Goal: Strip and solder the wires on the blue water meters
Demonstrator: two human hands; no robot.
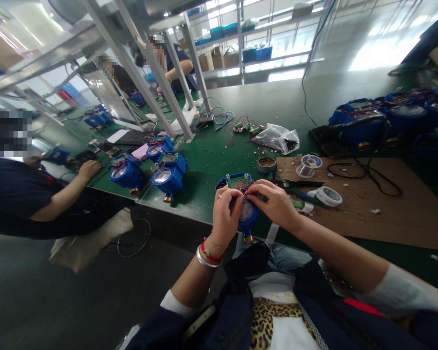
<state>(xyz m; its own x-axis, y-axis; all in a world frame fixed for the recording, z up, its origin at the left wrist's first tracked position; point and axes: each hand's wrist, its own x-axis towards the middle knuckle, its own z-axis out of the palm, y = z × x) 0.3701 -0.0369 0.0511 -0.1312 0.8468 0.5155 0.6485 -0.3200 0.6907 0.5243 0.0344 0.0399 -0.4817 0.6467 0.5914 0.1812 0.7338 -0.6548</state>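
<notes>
A blue water meter [245,214] with an open top housing and a brass fitting sits at the near edge of the green bench [222,155]. My left hand [225,214] is closed on the meter's left side, fingers pinched at the red wires on its top. My right hand [275,203] is curled over the meter's right side, fingertips meeting the left hand's at the same wires. Both hands hide most of the dial face.
Several more blue meters [166,177] stand to the left. A brown board [368,204] on the right carries tape rolls [328,195], a solder spool [308,165] and black cable. A small tin [266,164] and plastic bag [277,138] lie behind. A person's arm [69,187] reaches in at left.
</notes>
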